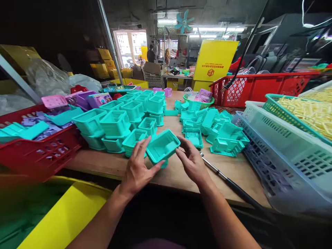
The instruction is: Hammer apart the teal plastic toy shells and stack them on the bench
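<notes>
Between my hands, above the near edge of the wooden table [181, 176], a teal plastic box [162, 147] is held tilted, its hollow inside facing me. My left hand [137, 166] grips its left side, thumb along the lower edge. The fingers of my right hand [192, 157] are curled at its right end, partly hidden behind it. Stacked teal boxes [115, 122] stand in rows just beyond my left hand. A loose pile of teal plastic parts [215, 128] lies past my right hand. A black-and-silver rod-like tool [220, 174] rests by my right wrist.
At the left is a red basket [52, 152] of lilac and teal parts. Clear plastic crates [285, 138] and a green basket [285, 110] of pale yellow pieces line the right. A red crate [264, 90] and a yellow carton [215, 62] stand farther back.
</notes>
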The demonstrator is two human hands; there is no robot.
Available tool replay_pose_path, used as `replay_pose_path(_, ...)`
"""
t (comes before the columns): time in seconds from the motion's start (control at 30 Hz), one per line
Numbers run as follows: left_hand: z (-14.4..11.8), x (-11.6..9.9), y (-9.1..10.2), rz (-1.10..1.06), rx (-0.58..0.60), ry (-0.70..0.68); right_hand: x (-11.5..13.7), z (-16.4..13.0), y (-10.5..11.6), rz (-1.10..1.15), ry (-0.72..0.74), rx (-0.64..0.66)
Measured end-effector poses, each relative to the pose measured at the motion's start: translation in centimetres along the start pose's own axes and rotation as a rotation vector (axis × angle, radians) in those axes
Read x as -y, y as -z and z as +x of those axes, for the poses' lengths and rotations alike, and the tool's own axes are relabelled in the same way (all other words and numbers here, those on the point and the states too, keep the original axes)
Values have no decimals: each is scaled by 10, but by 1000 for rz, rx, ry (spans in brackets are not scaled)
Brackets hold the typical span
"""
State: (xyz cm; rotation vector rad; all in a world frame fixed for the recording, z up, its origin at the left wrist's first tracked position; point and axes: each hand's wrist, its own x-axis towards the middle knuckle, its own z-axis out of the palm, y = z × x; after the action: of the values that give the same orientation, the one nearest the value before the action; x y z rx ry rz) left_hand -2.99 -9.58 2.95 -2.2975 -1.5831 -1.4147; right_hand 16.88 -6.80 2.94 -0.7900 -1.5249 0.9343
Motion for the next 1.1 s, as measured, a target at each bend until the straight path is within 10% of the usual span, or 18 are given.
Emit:
replay_pose_path(0.2, 34, 15, 30, 202, -329, 61, -13, 81, -63, 28, 152, 29)
replay_pose_path(0.37, 84, 38, 9, 256, -387, 101, -38, 129, -79, -92, 36, -158)
replay_pose_path(0.6, 130, 72, -44, 401, -319, 233, -58, 132, -54, -373, -192, -253)
replay_pose_path(0.9, 122, 46, -40, 397, -358, 17, -24, 41, 36, -1337, -280, 44)
replay_pose_path(1.1, 85, 9, -95, -1, 176, -184, -46, 29, 70, -1167, -165, 92)
